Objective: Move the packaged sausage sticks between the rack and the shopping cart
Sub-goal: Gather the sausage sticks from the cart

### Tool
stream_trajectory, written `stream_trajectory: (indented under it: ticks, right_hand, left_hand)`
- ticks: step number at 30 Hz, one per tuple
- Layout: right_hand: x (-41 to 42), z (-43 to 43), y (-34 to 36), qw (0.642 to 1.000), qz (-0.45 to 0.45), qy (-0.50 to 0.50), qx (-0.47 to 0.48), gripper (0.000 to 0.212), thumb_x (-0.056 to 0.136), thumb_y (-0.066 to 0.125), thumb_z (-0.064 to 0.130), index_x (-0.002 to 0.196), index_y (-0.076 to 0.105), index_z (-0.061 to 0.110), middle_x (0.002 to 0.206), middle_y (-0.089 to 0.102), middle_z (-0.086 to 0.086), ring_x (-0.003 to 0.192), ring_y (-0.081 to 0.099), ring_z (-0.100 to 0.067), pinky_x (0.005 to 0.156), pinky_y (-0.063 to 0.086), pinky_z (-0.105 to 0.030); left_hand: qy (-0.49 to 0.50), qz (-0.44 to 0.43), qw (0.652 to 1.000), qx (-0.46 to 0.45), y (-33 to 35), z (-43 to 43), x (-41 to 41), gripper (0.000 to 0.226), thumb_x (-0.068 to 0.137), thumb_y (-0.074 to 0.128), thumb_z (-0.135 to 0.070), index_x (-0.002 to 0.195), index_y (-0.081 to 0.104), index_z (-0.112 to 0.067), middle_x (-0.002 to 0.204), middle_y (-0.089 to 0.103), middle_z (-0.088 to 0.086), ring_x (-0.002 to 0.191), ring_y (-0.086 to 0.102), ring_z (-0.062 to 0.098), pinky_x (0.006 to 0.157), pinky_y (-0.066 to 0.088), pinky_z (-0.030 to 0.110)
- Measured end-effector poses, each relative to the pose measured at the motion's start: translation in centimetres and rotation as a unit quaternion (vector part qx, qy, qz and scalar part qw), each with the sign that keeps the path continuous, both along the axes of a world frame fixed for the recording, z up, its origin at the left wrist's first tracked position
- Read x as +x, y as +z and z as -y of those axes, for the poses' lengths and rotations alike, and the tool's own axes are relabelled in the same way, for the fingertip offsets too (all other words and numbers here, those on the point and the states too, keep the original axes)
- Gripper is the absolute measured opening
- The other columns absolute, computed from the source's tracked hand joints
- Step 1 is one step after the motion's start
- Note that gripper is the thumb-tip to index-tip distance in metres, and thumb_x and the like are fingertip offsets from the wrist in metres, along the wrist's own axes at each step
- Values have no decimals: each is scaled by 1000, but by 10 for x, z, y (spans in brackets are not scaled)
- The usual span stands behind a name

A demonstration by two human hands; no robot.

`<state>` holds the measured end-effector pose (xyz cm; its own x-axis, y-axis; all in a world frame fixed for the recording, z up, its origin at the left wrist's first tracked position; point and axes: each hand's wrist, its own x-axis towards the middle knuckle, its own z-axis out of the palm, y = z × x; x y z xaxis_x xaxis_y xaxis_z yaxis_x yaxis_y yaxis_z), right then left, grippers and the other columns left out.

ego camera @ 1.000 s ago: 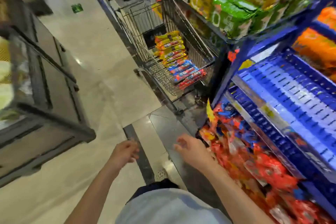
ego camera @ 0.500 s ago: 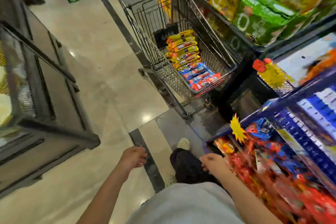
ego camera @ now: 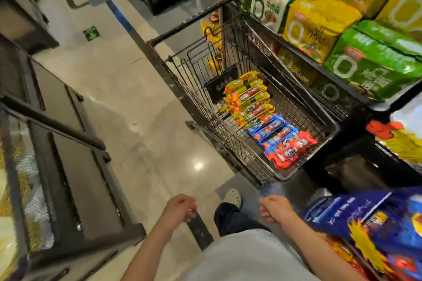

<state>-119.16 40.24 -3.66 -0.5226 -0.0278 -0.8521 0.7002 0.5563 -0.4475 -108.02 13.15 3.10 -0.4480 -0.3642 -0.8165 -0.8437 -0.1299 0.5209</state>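
Both your hands hang in front of your waist, low in the view, and neither holds anything. Your left hand (ego camera: 179, 209) sits at 7 o'clock from the picture's centre, its fingers loosely curled toward the palm with the thumb tucked alongside. Your right hand (ego camera: 277, 209) sits at 5 o'clock, knuckles up, fingers also loosely curled and narrow. The two are apart, with your dark trouser leg and a light shoe (ego camera: 233, 197) showing between them.

The shopping cart (ego camera: 201, 102) stands ahead of you at 1 o'clock, well beyond either hand. The packaged sausage sticks (ego camera: 267, 121) lie on its wire floor in one overlapping row: yellow packs (ego camera: 247, 98) at the far end, blue packs (ego camera: 274, 129) in the middle, red packs (ego camera: 290, 153) at the end nearest you. No pack touches a hand.

The rack (ego camera: 356, 212) is at your 4 o'clock, just beside your right forearm. It is blue and heavily blurred, with red and blue wrappers smeared below it, so you cannot tell single packs apart there.

Beyond the cart, from 1 to 2 o'clock, a shelf carries big yellow and green bags (ego camera: 319, 20). At 9 o'clock a dark glass-topped freezer cabinet (ego camera: 68, 143) runs along the polished tile floor (ego camera: 127, 89).
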Motion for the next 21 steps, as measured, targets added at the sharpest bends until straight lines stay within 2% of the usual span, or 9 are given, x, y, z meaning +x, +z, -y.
stream_trajectory:
  ticks: [3,6,9,11,14,16,17,19,21]
  right_hand:
    - [-53,54,-11,999,-18,31,-17,26,89,63,23,66,60,13,61,58,-14,48,51,-20,45,36,-25]
    - [-92,94,-13,999,-21,21,-29,30,86,63,21,57,59,18,58,57,-8,45,50,-18,47,35,-26]
    - [-114,117,3,998,-28,31,-36,21,82,61,31,65,60,19,61,62,-2,52,58,-17,49,39,-26]
    - [-130,122,8,999,-31,4,-33,23,82,62,32,63,60,19,61,63,-2,56,58,-18,53,41,-28]
    - [-154,116,13,990,9,-130,-61,29,88,65,22,59,58,19,64,59,-9,54,53,-23,56,41,-31]
    - [-168,104,18,966,50,-239,-86,23,90,57,15,68,59,16,59,57,-8,42,52,-18,46,40,-20]
    - [-174,97,17,950,51,-294,-93,20,91,53,13,71,57,14,54,55,-8,34,48,-14,39,35,-14]
    - [-184,87,10,929,36,-363,-56,23,96,56,14,73,54,11,45,52,-3,27,42,-8,34,28,-11]
    - [-193,78,6,914,20,-405,-18,17,94,63,19,81,57,9,49,57,-2,35,47,-10,39,35,-16]
  left_hand:
    - [21,16,999,-35,-2,59,-38,17,99,50,-12,102,65,-5,90,71,13,68,66,25,61,51,30]
    - [42,19,997,-58,0,100,-73,17,99,48,-12,99,65,-6,89,71,11,72,67,26,60,52,30]
    - [31,18,998,-54,0,123,-107,15,97,52,-13,100,65,-6,90,72,12,73,67,26,64,53,32]
    - [-3,22,999,-45,-3,131,-139,16,97,53,-13,102,65,-5,93,71,14,75,67,27,66,53,33]
    - [-84,23,996,-31,-4,131,-202,20,97,51,-14,108,65,-4,97,72,14,81,68,29,69,53,34]
    - [-157,10,987,-24,-2,121,-250,20,97,51,-16,108,65,-7,99,72,12,83,69,29,72,54,34]
    - [-196,2,980,-23,-2,113,-276,19,97,52,-18,107,65,-8,98,72,12,82,69,27,71,54,33]
    - [-279,-14,960,-22,-3,92,-326,19,97,54,-21,105,66,-9,97,72,10,77,69,20,68,53,30]
    - [-365,-35,930,-18,-9,66,-372,17,97,55,-22,100,66,-10,93,72,7,69,67,11,63,52,25]
